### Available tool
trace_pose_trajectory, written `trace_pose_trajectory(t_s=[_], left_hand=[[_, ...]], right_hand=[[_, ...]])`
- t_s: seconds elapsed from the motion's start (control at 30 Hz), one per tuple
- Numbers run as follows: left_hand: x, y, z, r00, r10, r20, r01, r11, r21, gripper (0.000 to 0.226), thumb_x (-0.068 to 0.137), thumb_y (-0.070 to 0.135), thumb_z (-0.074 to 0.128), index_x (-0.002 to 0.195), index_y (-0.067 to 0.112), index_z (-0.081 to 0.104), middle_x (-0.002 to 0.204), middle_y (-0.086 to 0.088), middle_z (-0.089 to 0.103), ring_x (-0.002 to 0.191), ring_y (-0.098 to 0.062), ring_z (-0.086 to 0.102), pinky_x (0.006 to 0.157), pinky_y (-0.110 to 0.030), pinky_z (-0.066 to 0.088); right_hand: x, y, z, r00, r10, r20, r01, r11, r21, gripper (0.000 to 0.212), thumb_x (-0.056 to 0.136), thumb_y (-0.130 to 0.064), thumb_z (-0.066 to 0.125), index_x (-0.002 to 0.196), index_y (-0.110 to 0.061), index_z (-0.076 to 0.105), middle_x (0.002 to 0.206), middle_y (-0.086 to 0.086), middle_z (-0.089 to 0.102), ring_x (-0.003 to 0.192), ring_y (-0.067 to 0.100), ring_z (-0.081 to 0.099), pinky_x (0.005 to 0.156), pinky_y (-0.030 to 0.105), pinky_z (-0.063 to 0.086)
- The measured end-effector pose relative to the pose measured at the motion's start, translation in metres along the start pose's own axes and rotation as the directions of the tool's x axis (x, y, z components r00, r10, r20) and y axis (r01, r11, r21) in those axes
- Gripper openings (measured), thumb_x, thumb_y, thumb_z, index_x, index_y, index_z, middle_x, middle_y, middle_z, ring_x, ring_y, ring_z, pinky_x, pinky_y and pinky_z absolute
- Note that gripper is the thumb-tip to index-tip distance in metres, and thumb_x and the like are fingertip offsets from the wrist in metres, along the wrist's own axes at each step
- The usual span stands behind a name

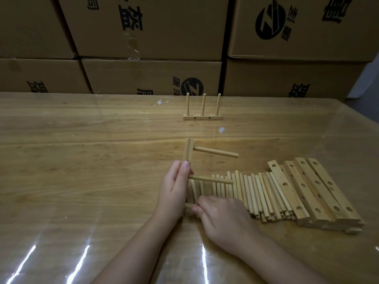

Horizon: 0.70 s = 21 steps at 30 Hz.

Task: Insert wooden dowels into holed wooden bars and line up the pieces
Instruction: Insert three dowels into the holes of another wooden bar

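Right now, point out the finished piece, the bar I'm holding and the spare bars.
finished piece point(202, 118): head view, base bar's front face
held bar point(188, 149): head view, its upper half
spare bars point(326, 194): head view, one bar's top face

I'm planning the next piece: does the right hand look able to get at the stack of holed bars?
Likely yes, once it lets go: the right hand pinches a dowel now, but the stack of holed bars lies uncovered on its side, with only flat loose dowels between.
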<state>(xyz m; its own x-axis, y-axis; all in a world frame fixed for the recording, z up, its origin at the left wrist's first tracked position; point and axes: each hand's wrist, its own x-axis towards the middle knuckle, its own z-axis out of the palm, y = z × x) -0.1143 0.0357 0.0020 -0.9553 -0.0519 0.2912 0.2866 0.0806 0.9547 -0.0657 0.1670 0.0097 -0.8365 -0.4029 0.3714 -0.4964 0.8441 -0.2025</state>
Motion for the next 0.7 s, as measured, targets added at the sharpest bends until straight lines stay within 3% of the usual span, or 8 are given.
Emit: trace_pose_trajectory(t_s=[0.17, 0.43, 0.6, 0.7], left_hand=[[-0.0003, -0.0014, -0.0005, 0.999, 0.042, -0.007, -0.042, 0.999, 0.019, 0.037, 0.082, 0.060, 0.040, 0.069, 0.029, 0.054, 0.053, 0.008, 0.045, 0.052, -0.016, 0.043, 0.052, -0.036, 0.036], [-0.0037, -0.0043, -0.0008, 0.988, 0.154, 0.030, -0.154, 0.988, 0.029, 0.035, 0.087, 0.057, 0.040, 0.074, 0.026, 0.050, 0.053, 0.007, 0.046, 0.050, -0.009, 0.040, 0.051, -0.026, 0.031], [-0.0018, -0.0017, 0.0011, 0.993, 0.114, 0.031, -0.115, 0.993, 0.012, 0.033, 0.085, 0.059, 0.040, 0.072, 0.031, 0.053, 0.054, 0.008, 0.048, 0.051, -0.008, 0.043, 0.051, -0.027, 0.034], [0.0022, 0.0027, 0.0012, 1.000, 0.026, -0.005, -0.026, 1.000, -0.016, 0.034, 0.084, 0.057, 0.044, 0.069, 0.029, 0.056, 0.054, 0.009, 0.046, 0.054, -0.015, 0.043, 0.053, -0.036, 0.037]], right_hand=[[-0.0004, 0.0014, 0.0005, 0.999, 0.001, 0.039, -0.002, 1.000, 0.028, 0.032, 0.089, -0.039, 0.033, 0.071, -0.023, 0.053, 0.060, -0.008, 0.057, 0.048, 0.014, 0.053, 0.042, 0.025, 0.031], [-0.0004, 0.0074, 0.0019, 0.997, -0.015, 0.073, 0.003, 0.987, 0.161, 0.036, 0.089, -0.044, 0.027, 0.089, -0.022, 0.056, 0.082, -0.001, 0.063, 0.075, 0.023, 0.059, 0.063, 0.037, 0.045], [-0.0003, 0.0055, -0.0006, 0.999, -0.004, 0.042, -0.002, 0.990, 0.138, 0.047, 0.088, -0.049, 0.019, 0.088, -0.023, 0.059, 0.079, -0.005, 0.064, 0.070, 0.018, 0.060, 0.057, 0.030, 0.041], [0.0009, 0.0000, -0.0014, 1.000, 0.004, 0.018, -0.005, 0.998, 0.068, 0.040, 0.090, -0.045, 0.025, 0.085, -0.025, 0.059, 0.076, -0.009, 0.062, 0.065, 0.012, 0.059, 0.052, 0.027, 0.042]])
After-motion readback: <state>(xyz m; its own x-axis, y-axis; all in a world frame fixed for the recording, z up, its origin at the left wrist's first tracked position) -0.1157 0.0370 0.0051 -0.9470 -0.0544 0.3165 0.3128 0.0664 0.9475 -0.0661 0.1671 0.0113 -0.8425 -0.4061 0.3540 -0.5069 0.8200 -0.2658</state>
